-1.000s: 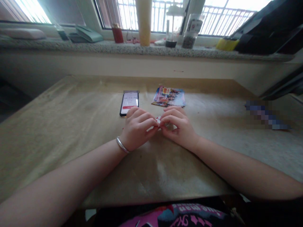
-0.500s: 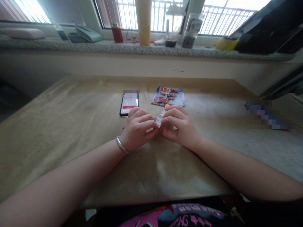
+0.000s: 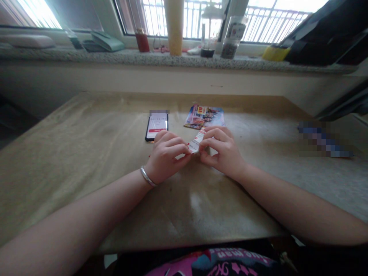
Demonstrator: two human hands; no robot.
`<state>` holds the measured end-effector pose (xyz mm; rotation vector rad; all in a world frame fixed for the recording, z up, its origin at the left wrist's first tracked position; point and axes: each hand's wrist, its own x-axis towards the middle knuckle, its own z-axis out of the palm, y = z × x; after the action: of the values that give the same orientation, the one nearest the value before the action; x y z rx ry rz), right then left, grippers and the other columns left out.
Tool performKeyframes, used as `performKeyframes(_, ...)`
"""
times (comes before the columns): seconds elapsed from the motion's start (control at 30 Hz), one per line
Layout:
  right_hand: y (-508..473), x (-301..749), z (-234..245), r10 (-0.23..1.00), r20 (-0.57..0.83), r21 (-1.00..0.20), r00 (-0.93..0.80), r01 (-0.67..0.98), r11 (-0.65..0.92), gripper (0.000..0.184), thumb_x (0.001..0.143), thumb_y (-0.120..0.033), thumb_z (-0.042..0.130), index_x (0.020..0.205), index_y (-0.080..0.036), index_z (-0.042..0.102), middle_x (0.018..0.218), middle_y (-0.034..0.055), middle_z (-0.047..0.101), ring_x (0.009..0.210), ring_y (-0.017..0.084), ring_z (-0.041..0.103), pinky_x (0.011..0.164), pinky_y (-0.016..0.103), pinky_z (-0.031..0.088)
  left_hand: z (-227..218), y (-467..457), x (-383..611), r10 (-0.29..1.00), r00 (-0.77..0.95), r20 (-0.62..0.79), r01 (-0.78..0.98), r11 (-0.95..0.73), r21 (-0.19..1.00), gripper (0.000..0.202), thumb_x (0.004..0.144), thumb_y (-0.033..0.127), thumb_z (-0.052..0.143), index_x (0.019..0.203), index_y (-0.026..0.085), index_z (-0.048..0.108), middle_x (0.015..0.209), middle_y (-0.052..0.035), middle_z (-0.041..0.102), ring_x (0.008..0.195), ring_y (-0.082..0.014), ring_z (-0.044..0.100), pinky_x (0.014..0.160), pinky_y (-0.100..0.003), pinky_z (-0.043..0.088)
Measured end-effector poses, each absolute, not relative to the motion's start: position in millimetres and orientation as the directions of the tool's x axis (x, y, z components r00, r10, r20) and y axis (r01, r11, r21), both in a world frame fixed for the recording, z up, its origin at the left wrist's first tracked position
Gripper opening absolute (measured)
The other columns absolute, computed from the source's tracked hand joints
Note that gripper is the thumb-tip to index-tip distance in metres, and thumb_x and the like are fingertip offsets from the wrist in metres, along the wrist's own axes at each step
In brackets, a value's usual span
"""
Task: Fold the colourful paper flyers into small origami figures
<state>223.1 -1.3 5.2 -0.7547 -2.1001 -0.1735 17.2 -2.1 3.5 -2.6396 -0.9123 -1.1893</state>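
Between my two hands is a small piece of printed paper (image 3: 195, 145), white with red and dark marks. My left hand (image 3: 168, 153) pinches its near left edge between thumb and fingertips. My right hand (image 3: 220, 149) is closed on its right side, with the fingers curled. Part of the paper is hidden under my fingers. Just beyond my left hand lies a phone (image 3: 156, 124) with a lit screen and a red bar. Behind my right hand rests a stack of colourful printed leaflets (image 3: 205, 116) with a yellow label.
The table (image 3: 115, 115) has a shiny beige cover. At its right side lies a blurred bluish item (image 3: 323, 140). Along the window sill (image 3: 115, 57) stand a red jar (image 3: 142, 41), a tall yellow cylinder (image 3: 174, 28) and a clear container (image 3: 230, 38).
My right hand has shifted slightly right, away from my left hand. More of the white paper shows between them. My left hand is almost where it was.
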Motion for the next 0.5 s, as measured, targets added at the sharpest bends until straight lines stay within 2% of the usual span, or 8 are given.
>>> performKeyframes(0.5, -0.6, 230.2, 7.1, 0.445, 0.779, -0.089, -0.441, 0.625, 0.776, 0.008, 0.072, -0.014, 0.062, 0.072, -0.022, 0.063, 0.083, 0.0023, 0.062, 0.098, 0.022, 0.058, 0.088, 0.038, 0.047, 5.3, -1.8, 15.8, 0.464, 0.497, 0.734, 0.566, -0.814, 0.132, 0.016, 0.082, 0.025, 0.065, 0.067, 0.022, 0.060, 0.072, 0.0050, 0.067, 0.071, -0.0129, 0.053, 0.077, -0.033, 0.037)
